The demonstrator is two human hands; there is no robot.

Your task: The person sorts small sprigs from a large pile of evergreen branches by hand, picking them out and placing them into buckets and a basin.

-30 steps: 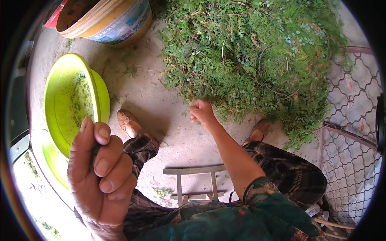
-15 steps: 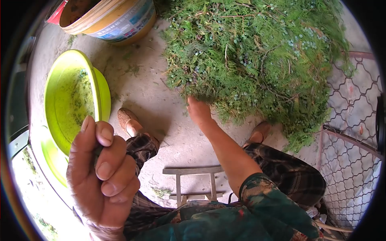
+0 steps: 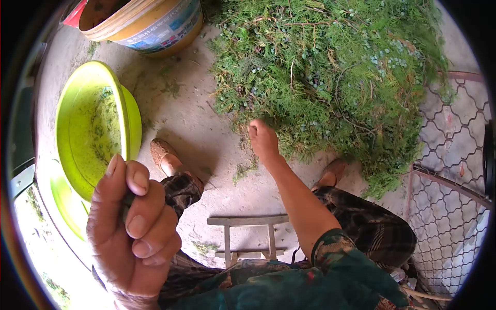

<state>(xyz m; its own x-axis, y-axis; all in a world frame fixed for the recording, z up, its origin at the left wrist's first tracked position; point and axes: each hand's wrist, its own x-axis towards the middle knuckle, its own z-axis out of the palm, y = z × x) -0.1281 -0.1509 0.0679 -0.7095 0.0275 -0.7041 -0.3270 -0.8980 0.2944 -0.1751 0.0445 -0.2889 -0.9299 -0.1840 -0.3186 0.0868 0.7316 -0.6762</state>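
My left hand [image 3: 137, 222] is raised close to the camera, left of centre, its fingers curled in. A small dark green bit shows inside the curl, mostly hidden, and I cannot make out what it is. My right hand [image 3: 264, 140] is closed at the near edge of a big heap of evergreen branches [image 3: 320, 88] dotted with pale bluish seed cones. Beside and below that hand, a thin green evergreen sprig [image 3: 246, 168] trails down; its upper end appears to be in the fingers. Left of my feet, a lime-green basin [image 3: 77, 129] stands tilted, with green bits inside.
A yellow-brown bucket [image 3: 170, 31] with a printed label is at the upper left. Another green basin [image 3: 64, 194] lies below the tilted one. A wooden stool frame [image 3: 248, 221] is between my legs. Metal lattice [image 3: 449, 206] borders the right side.
My right hand has shifted slightly right and toward me, and a green sprig now shows below it. My left hand stays curled, nearly in place.
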